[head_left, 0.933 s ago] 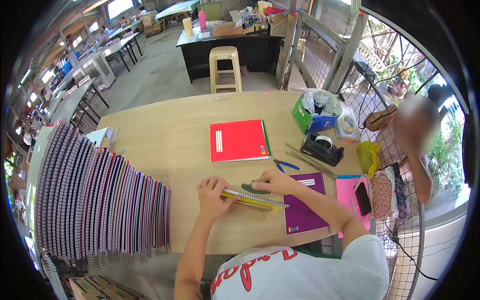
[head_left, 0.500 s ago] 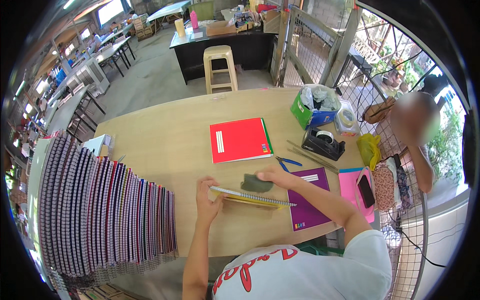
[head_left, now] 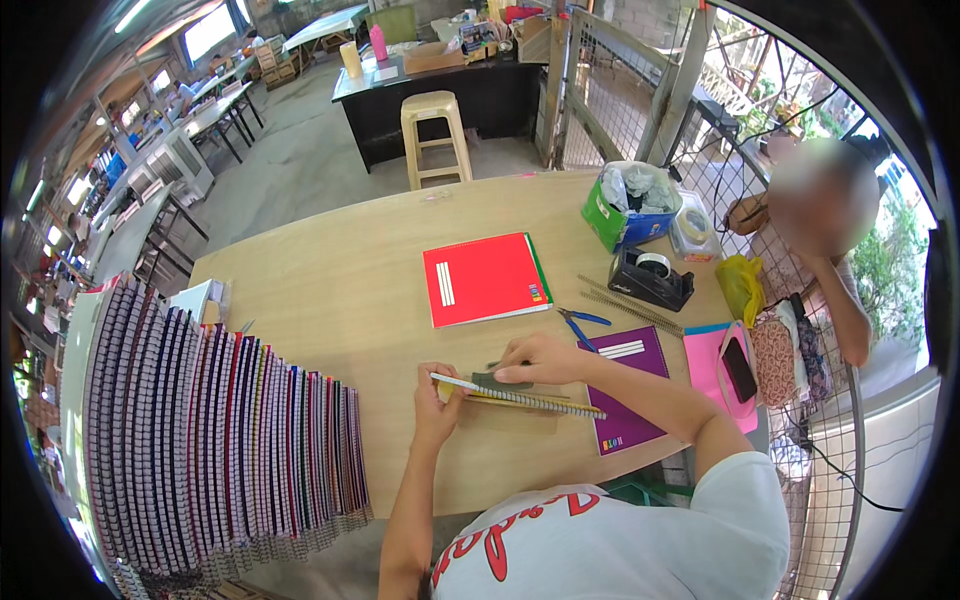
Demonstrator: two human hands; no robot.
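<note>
My left hand [head_left: 433,410] grips the left end of a spiral-bound notebook [head_left: 540,401], held on edge with its wire binding upward and a yellow cover showing. My right hand [head_left: 543,360] is closed on a dark green flat piece, perhaps a cloth or pad [head_left: 490,381], pressed against the notebook near its left half. A purple notebook [head_left: 630,400] lies under my right forearm. Beyond my hands lies a red notebook [head_left: 485,280]. Blue-handled pliers [head_left: 580,322] lie beside the purple notebook, close to loose wire coils [head_left: 630,304].
A tall stack of spiral notebooks [head_left: 220,430] fills the left side. On the right are a tape dispenser [head_left: 650,278], a green-blue box of plastic bags [head_left: 630,210], a yellow bag [head_left: 740,290] and a phone [head_left: 738,372]. Another person [head_left: 845,300] is behind the wire mesh.
My right hand has brought the dark green piece down and left against the notebook's bound edge. My left hand still holds the notebook. The view has shifted slightly.
</note>
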